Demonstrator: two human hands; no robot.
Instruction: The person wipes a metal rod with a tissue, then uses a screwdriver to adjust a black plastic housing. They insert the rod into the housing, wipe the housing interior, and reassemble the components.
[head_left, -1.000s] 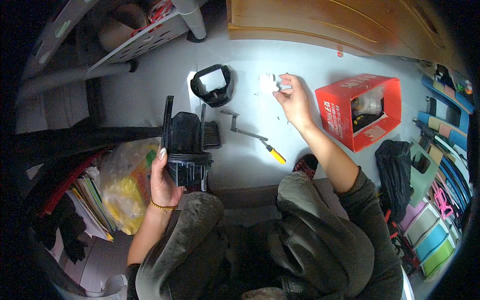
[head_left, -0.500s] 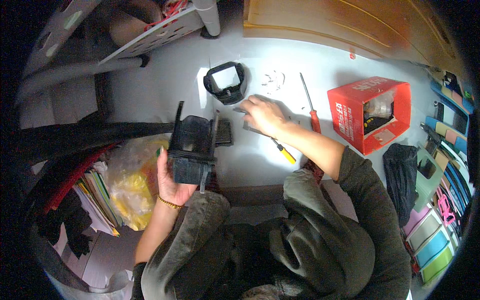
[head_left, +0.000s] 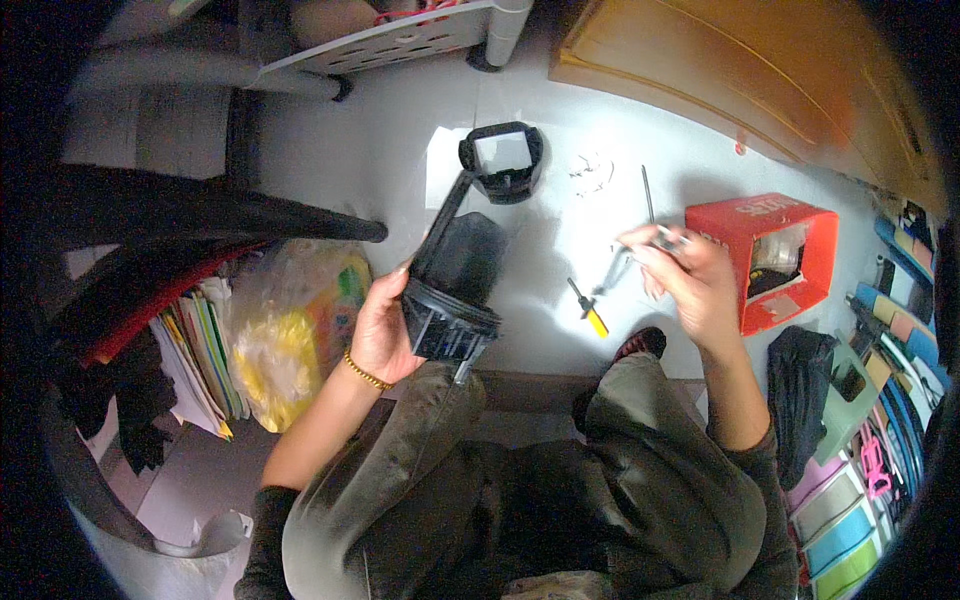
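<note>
My left hand (head_left: 386, 325) is closed around the side of a black plastic housing (head_left: 457, 262), held tilted above the floor with a long arm pointing up and away. My right hand (head_left: 695, 285) hovers left of the red box, its fingers curled and smeared by motion. Whether it holds anything is unclear. Beside its fingertips is a blurred grey shape. Behind the hand runs the shaft of a screwdriver (head_left: 647, 190); its handle is hidden. A short yellow-handled screwdriver (head_left: 592, 315) lies on the floor nearer me. Beyond the housing sits a black ring-shaped frame (head_left: 503, 187).
Small dark bits (head_left: 591, 174) are scattered on the pale floor (head_left: 400, 140). An open red box (head_left: 720, 225) stands at right, beside a black bag (head_left: 800, 400). At left are a clear plastic bag (head_left: 290, 350) with yellow contents and a black pole (head_left: 300, 215).
My right hand has swung right, away from the black frame, toward the red box. The housing in my left hand has tilted to the right. The whole view has shifted.
</note>
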